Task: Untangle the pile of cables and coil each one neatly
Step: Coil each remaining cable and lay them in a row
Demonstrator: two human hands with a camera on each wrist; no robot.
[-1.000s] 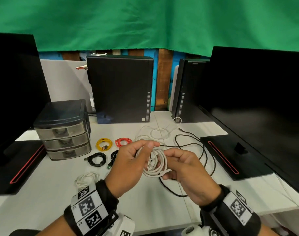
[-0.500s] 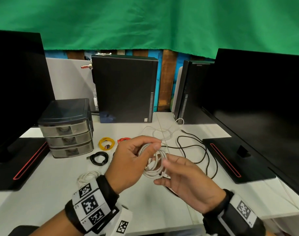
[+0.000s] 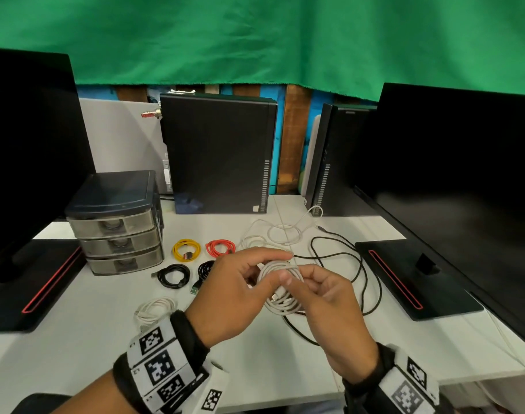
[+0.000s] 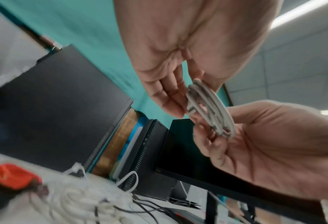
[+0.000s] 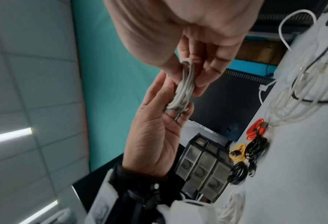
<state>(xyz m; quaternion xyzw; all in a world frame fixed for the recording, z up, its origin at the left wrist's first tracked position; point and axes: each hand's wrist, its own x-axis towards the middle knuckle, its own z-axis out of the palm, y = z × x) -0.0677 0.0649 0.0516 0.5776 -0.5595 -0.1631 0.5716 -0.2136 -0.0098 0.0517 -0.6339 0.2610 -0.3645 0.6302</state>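
We hold a white coil (image 3: 280,289) up over the middle of the desk (image 3: 76,339), between our two hands. Our left hand (image 3: 234,297) pinches its left side, thumb over the loops on the near side and fingers (image 4: 171,92) behind them. Our right hand (image 3: 330,303) grips the right side, with the loops caught between thumb and fingers (image 5: 203,66). In the left wrist view the coil (image 4: 211,109) shows as several tidy grey-white turns bridging the two hands; in the right wrist view the same coil (image 5: 184,89) is seen edge on. Under our hands a loose black cable (image 3: 362,282) sprawls in wide loops toward the right monitor base (image 3: 404,276), and just beyond them a loose white cable (image 3: 282,234) trails toward the far right tower (image 3: 333,162). To the left lie finished coils: a yellow coil (image 3: 186,249) and a red coil (image 3: 220,248) side by side, with two black coils (image 3: 174,275) just nearer than them. A small white bundle (image 3: 155,309) sits on the desk next to our left wrist. A three-drawer box (image 3: 117,225) stands at the far left of the desk, beside the far middle tower (image 3: 219,153).
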